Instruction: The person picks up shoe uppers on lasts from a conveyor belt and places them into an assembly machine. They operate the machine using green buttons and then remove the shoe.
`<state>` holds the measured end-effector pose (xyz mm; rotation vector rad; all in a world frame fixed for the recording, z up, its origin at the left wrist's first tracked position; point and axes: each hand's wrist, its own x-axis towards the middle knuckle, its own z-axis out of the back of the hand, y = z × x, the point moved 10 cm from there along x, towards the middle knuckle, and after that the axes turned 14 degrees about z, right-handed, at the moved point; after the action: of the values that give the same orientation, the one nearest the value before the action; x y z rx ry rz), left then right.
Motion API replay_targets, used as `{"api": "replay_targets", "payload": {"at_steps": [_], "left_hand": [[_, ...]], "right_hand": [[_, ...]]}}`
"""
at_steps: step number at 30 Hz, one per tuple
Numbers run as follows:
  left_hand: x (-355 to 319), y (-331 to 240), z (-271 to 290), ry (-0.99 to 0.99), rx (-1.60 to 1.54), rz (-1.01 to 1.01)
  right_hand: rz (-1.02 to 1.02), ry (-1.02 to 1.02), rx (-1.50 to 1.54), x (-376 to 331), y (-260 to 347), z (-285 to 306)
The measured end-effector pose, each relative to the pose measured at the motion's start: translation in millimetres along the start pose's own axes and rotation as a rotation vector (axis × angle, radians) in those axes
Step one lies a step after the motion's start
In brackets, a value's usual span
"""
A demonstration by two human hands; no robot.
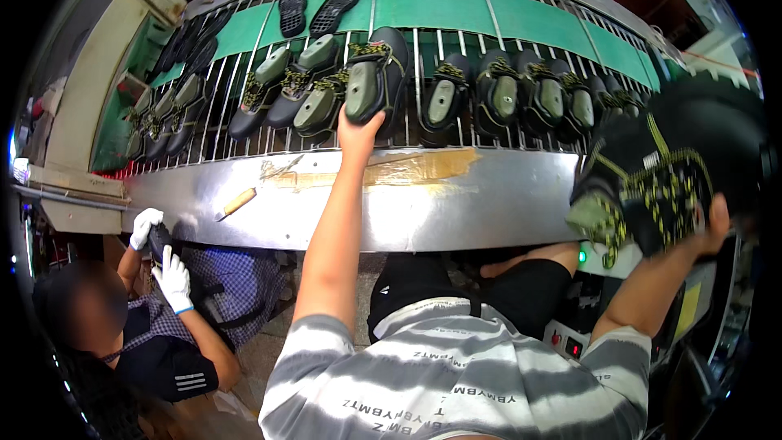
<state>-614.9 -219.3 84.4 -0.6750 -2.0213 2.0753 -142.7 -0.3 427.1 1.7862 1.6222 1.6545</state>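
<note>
Black and olive, the shoe (371, 81) on the wire conveyor rack (456, 49) is where the left hand (358, 132) reaches, fingers closed round its heel end. The right hand (710, 224) is curled under a second black shoe with yellow laces (652, 183), held up clear of the steel bench (456, 204). More shoes (505, 94) lie in a row along the rack on both sides. A knife with a wooden handle (236, 204) rests on the bench. At lower left a seated co-worker's white-gloved hands (163, 261) hold something dark.

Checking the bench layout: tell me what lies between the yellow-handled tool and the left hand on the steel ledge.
In the head view, a brown tape strip lies on the steel ledge between the tool and left hand.
</note>
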Motion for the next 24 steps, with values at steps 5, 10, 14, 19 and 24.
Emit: {"api": "replay_targets", "payload": {"at_steps": [5,10,14,19,24], "left_hand": [[-1,16,-71,-0.064,0.632,-0.286],[-80,19,-83,0.040,0.452,-0.298],[-333,-71,-177,0.984,0.207,-0.512],[-475,-147,-207,1.213,0.079,-0.764],[-455,-50,-226,1.293,-0.053,0.190]], "right_hand": [[-0.068,0.144,0.063,-95,138,131],[-0.044,-0.247,0.180,-153,164,144],[0.053,-0.712,0.145,-189,152,194],[0.181,-0.597,-0.437,-171,118,133],[-0.129,-0.296,-0.396,-189,79,110]]}}
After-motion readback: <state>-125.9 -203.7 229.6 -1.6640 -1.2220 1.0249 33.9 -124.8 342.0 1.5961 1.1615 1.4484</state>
